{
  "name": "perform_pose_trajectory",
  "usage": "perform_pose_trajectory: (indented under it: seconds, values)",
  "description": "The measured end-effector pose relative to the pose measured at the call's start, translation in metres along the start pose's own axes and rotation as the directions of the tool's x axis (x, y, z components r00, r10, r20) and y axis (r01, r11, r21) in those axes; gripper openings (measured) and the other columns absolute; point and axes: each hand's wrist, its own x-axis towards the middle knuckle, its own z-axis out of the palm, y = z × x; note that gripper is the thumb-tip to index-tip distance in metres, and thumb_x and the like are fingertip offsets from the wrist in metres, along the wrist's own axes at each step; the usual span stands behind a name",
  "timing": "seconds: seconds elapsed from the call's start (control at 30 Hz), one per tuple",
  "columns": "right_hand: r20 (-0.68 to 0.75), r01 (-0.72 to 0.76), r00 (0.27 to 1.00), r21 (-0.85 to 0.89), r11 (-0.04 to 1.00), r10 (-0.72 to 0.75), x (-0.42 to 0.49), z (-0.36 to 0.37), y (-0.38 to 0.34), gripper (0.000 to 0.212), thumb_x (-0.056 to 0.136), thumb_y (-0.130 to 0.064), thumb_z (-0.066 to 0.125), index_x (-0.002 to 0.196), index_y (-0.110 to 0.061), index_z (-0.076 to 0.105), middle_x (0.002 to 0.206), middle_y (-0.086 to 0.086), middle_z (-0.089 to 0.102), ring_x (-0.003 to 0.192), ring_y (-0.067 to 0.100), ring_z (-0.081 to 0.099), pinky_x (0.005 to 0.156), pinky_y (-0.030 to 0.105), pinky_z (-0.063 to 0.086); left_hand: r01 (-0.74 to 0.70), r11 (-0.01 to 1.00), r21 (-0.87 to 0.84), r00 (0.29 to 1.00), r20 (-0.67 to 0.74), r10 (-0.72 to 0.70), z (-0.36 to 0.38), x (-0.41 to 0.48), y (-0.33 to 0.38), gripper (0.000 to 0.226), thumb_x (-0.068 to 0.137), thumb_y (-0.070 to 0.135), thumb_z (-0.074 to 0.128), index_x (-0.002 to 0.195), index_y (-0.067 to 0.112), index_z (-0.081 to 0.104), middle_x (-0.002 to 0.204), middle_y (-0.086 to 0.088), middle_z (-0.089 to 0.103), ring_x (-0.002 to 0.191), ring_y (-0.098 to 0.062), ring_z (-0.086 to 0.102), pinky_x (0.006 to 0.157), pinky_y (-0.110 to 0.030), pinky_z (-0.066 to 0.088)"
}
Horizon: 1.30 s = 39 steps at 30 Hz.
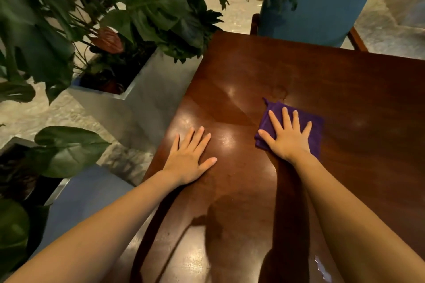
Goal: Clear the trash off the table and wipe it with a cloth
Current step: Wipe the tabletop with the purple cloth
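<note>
**Cloth down, wet patch just ahead**

The right hand point(287, 135) lies flat with fingers spread on the folded purple cloth point(314, 126), pressing rather than gripping it, mid-table. The left hand point(189, 156) rests open on the bare table point(345, 89), holding nothing. No trash shows. The wet mark point(279, 92) just beyond the cloth may only smear if the push stops short.

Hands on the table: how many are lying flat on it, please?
2. The left hand lies flat on the bare table near its left edge. The right hand lies flat on the purple cloth, farther right.
</note>
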Motion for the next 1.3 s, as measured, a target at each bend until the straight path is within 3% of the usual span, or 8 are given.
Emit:
perform_pose_trajectory:
  seconds: [0.2,0.33,0.43,0.6,0.83,0.93,1.13,1.3]
  values:
    - [0.005,0.209,0.978,-0.037,0.977,-0.209,-0.002,0.006,-0.020,0.082,0.074,-0.080,0.006,0.147,-0.042,-0.001,0.160,-0.003,-0.008,0.147,0.026,-0.012,0.114,0.059,-0.006,0.012,1.000,-0.008,1.000,-0.015,-0.013,0.003,-0.007,-0.004,0.092,0.071,0.079,-0.005,0.149,0.030,-0.004,0.160,0.004,-0.009,0.147,-0.018,-0.014,0.116,-0.047,-0.009]
    - [-0.022,0.322,0.946,-0.047,0.946,-0.323,-0.001,0.002,0.001,0.090,0.066,-0.085,-0.004,0.146,-0.045,0.004,0.160,-0.008,-0.003,0.148,0.019,-0.009,0.117,0.054,-0.005,0.018,0.995,-0.101,0.999,-0.048,-0.023,-0.010,0.010,0.017,0.079,0.083,0.069,0.013,0.150,0.028,0.001,0.160,0.005,-0.004,0.147,-0.016,-0.011,0.116,-0.046,-0.009]
    - [-0.021,0.270,0.963,-0.019,0.963,-0.270,0.016,-0.001,0.015,0.083,0.070,-0.079,0.003,0.146,-0.045,0.005,0.160,-0.009,-0.004,0.148,0.018,-0.009,0.117,0.053,-0.006,-0.013,0.985,-0.173,1.000,0.002,0.014,-0.019,0.033,0.040,0.072,0.090,0.063,0.027,0.150,0.030,0.001,0.160,0.007,-0.008,0.146,-0.014,-0.013,0.117,-0.046,-0.010]
    - [-0.048,0.059,0.997,0.025,0.998,-0.058,0.056,-0.012,0.039,0.069,0.086,-0.071,0.023,0.147,-0.044,0.006,0.160,-0.006,-0.004,0.148,0.021,-0.009,0.117,0.054,-0.004,-0.050,0.994,-0.094,0.998,0.017,0.052,-0.008,0.045,0.041,0.085,0.079,0.075,0.018,0.149,0.031,-0.003,0.159,0.007,-0.011,0.145,-0.015,-0.017,0.116,-0.043,-0.012]
    - [-0.065,-0.098,0.993,0.066,0.993,0.102,0.128,-0.030,0.051,0.072,0.085,-0.074,0.017,0.148,-0.041,0.005,0.161,-0.003,-0.005,0.147,0.026,-0.009,0.116,0.060,-0.003,-0.073,0.990,-0.122,0.997,-0.018,0.071,-0.011,0.057,0.045,0.090,0.069,0.078,0.008,0.147,0.036,-0.005,0.155,0.015,-0.016,0.144,-0.010,-0.020,0.113,-0.039,-0.017]
    - [-0.054,-0.028,0.998,0.025,0.999,0.029,0.139,-0.031,0.033,0.070,0.087,-0.071,0.017,0.148,-0.040,0.003,0.161,-0.002,-0.006,0.147,0.028,-0.009,0.116,0.059,-0.003,-0.073,0.994,-0.083,0.997,-0.031,0.070,-0.009,0.061,0.042,0.086,0.072,0.076,0.008,0.147,0.036,-0.005,0.150,0.017,-0.020,0.144,-0.010,-0.021,0.114,-0.040,-0.016]
    - [-0.045,0.289,0.956,-0.005,0.957,-0.289,0.122,-0.015,-0.036,0.064,0.090,-0.065,0.024,0.148,-0.040,0.008,0.161,-0.005,-0.001,0.148,0.025,-0.006,0.115,0.057,-0.004,-0.038,0.995,-0.094,0.999,0.026,0.041,-0.006,0.060,0.037,0.090,0.069,0.078,0.007,0.147,0.036,-0.005,0.159,0.010,-0.012,0.145,-0.011,-0.018,0.116,-0.040,-0.012]
    - [-0.019,0.398,0.917,-0.037,0.917,-0.399,0.093,-0.010,-0.021,0.062,0.090,-0.066,0.018,0.147,-0.045,0.006,0.160,-0.009,-0.002,0.148,0.019,-0.008,0.117,0.053,-0.006,-0.007,0.999,-0.036,0.996,0.091,0.010,-0.016,0.060,0.042,0.087,0.075,0.076,0.014,0.148,0.033,-0.006,0.159,0.007,-0.010,0.146,-0.014,-0.015,0.118,-0.042,-0.006]
